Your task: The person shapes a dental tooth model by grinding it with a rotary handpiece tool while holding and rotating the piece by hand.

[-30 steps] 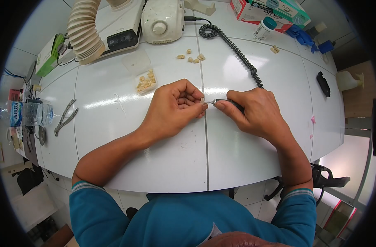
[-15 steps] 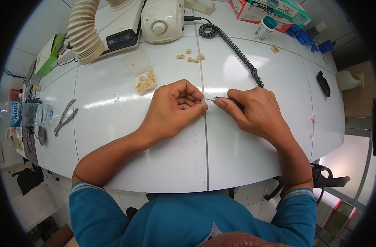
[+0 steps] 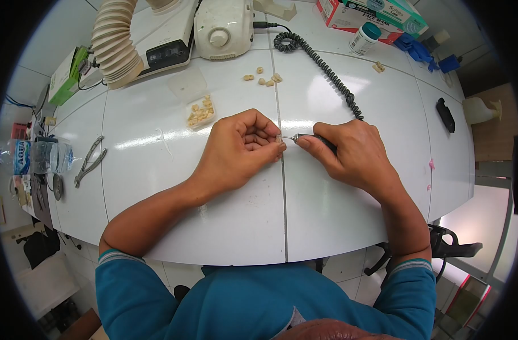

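Observation:
My left hand [image 3: 240, 148] is closed, pinching a small pale piece [image 3: 279, 139] between thumb and fingertips; the fingers partly cover it, and it looks like a dental crown, though too small to be sure. Wrapped in my right hand [image 3: 354, 152] is a black rotary handpiece [image 3: 326, 141] with a thin metal bit. The bit points left and reaches the small piece; whether it touches is unclear. Beyond my left hand stands a clear box [image 3: 212, 116] of tooth-coloured crowns [image 3: 200, 113]. Several loose crowns [image 3: 270, 83] lie farther back on the white table [image 3: 236, 226].
A coiled cord [image 3: 332, 71] runs from the control unit [image 3: 222, 34] toward my right hand. At back left, a ribbed hose [image 3: 116, 45] arches over the table. Metal pliers [image 3: 89, 163] lie at left. A white bottle [image 3: 364, 39] and mask boxes [image 3: 378, 20] stand at back right.

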Tool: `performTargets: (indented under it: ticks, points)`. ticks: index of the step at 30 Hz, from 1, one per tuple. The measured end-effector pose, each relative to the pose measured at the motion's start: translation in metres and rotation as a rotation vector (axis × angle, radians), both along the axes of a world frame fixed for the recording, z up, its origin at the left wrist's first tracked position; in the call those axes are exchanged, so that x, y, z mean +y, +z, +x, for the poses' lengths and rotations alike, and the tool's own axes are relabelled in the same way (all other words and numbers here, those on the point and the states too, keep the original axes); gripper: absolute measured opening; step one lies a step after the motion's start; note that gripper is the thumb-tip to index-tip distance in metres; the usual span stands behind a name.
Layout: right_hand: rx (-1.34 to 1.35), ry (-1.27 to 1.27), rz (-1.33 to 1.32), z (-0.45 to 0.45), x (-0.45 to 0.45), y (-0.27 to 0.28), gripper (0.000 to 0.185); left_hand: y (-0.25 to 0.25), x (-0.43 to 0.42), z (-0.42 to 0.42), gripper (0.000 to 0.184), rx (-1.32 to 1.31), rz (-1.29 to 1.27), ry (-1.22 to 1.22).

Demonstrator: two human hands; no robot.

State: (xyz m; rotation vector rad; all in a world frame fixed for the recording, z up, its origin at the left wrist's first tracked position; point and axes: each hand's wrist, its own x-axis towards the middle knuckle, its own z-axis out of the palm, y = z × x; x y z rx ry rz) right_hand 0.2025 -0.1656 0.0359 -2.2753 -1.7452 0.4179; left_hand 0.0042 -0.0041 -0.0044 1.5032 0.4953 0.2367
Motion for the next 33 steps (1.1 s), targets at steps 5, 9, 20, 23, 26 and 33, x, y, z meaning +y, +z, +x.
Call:
performTargets:
  ticks: [5,9,20,23,26,33]
  points:
    - [0.001,0.008,-0.018,-0.0008,0.0002,0.0012,0.058,-0.0003,0.0022,0.0008,0.02,0.014,-0.036,-0.004]
    - [-0.003,-0.001,-0.004,-0.0018,0.0,-0.0006,0.059,0.0016,0.0026,0.0005,0.019,0.016,-0.033,-0.008]
    - [0.127,-0.077,0.016,0.005,0.0014,-0.0014,0.059,-0.0034,0.0025,-0.001,0.015,-0.059,-0.025,-0.029]
    - [0.124,-0.08,0.003,0.0048,0.0016,-0.0003,0.059,-0.0037,0.0016,-0.0014,0.015,-0.065,0.003,-0.027]
    - [0.129,-0.079,0.004,0.005,0.0016,0.0003,0.059,-0.0059,0.0007,-0.0014,0.016,-0.076,0.038,-0.018]
    - [0.136,-0.04,-0.005,0.0072,0.0002,0.001,0.059,-0.0058,0.0011,-0.0025,0.022,-0.083,0.074,-0.013]
